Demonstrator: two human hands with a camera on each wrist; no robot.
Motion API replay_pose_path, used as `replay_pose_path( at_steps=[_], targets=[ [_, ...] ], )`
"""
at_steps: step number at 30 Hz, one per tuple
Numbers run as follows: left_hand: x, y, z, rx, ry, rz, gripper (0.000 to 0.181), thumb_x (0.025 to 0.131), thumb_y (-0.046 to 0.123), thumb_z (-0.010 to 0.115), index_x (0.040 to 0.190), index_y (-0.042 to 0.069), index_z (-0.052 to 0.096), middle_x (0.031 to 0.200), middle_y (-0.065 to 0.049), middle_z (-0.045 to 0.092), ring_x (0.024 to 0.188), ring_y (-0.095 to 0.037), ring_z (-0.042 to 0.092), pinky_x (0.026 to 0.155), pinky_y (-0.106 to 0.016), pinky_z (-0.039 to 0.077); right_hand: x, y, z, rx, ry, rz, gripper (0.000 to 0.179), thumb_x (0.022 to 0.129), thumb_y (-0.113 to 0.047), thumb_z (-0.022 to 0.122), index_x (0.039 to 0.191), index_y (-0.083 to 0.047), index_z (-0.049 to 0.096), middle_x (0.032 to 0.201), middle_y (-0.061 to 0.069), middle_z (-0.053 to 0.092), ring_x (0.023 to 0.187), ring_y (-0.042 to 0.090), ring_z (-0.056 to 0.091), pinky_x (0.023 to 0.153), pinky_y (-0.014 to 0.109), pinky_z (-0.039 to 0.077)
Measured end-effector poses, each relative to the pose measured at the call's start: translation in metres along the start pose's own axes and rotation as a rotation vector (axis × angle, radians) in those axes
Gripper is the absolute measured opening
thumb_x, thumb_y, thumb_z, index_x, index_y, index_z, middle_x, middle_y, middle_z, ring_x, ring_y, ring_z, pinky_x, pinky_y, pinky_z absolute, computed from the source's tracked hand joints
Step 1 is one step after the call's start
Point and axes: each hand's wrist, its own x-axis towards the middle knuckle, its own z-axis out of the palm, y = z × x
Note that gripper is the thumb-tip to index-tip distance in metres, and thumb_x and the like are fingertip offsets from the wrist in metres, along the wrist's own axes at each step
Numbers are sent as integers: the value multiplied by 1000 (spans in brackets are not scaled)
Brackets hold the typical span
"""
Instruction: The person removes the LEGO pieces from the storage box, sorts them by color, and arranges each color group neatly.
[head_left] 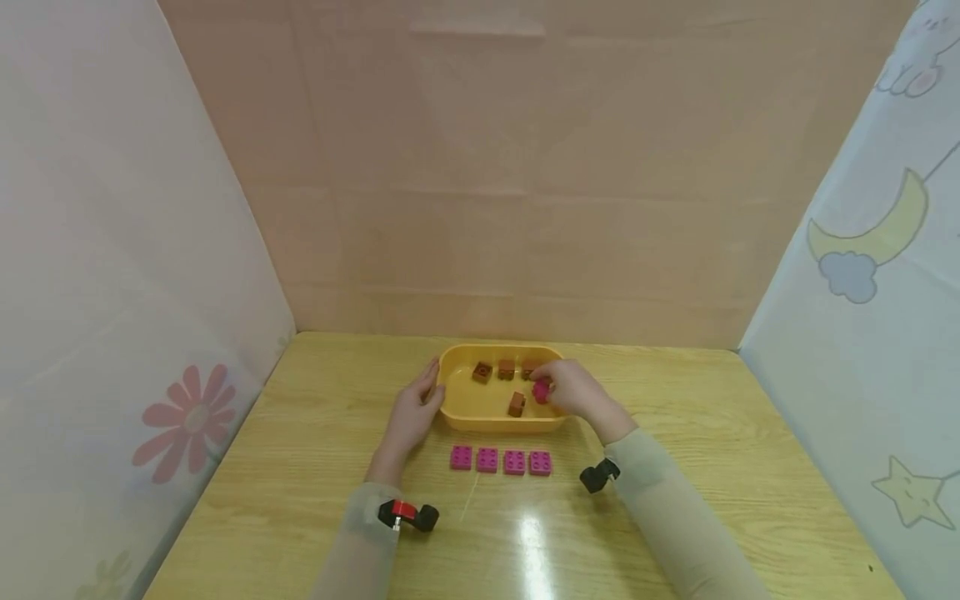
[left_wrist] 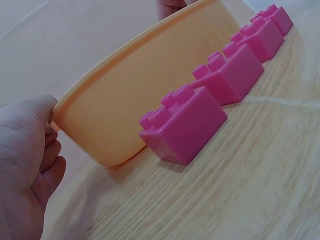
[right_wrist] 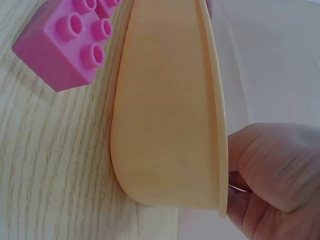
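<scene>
At the left end of a yellow plastic tray [head_left: 459,417], my left hand [head_left: 412,412] grips the rim, thumb over the edge; the same hold shows in the left wrist view, with the hand [left_wrist: 25,165] beside the tray wall [left_wrist: 115,115]. My right hand [head_left: 576,390] reaches over the right end and pinches a magenta toy brick [head_left: 541,391] inside. The tray wall [right_wrist: 167,110] hides its fingertips in the right wrist view. Several brown bricks [head_left: 482,372] lie in the tray, one brown brick [head_left: 517,405] near the magenta one.
In front of the tray, several magenta studded bricks [head_left: 487,460] stand in a row on the wooden table [head_left: 300,467]. A beige sheet [head_left: 480,208] hangs behind, and printed white sheets [head_left: 862,350] border the sides. Each wrist carries a small black camera [head_left: 600,476].
</scene>
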Motion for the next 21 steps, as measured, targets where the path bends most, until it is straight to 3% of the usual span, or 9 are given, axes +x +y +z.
replay_pose_path(
  at_steps=[11, 21],
  targets=[
    [8, 0, 2, -5, -4, -8, 52, 110, 14, 59, 159, 2, 44, 169, -15, 39, 157, -28, 35, 130, -44, 26, 3, -2, -4, -45, 7, 0, 46, 84, 21, 61, 121, 2, 78, 106, 11, 75, 88, 26, 58, 73, 36, 49],
    [6, -2, 3, -6, -8, -26, 52, 111, 17, 60, 158, 1, 45, 169, -13, 39, 156, -27, 35, 130, -42, 27, 4, 1, 0, -75, 9, -15, 43, 84, 20, 62, 117, 1, 79, 95, 8, 72, 85, 24, 59, 73, 36, 50]
  ],
)
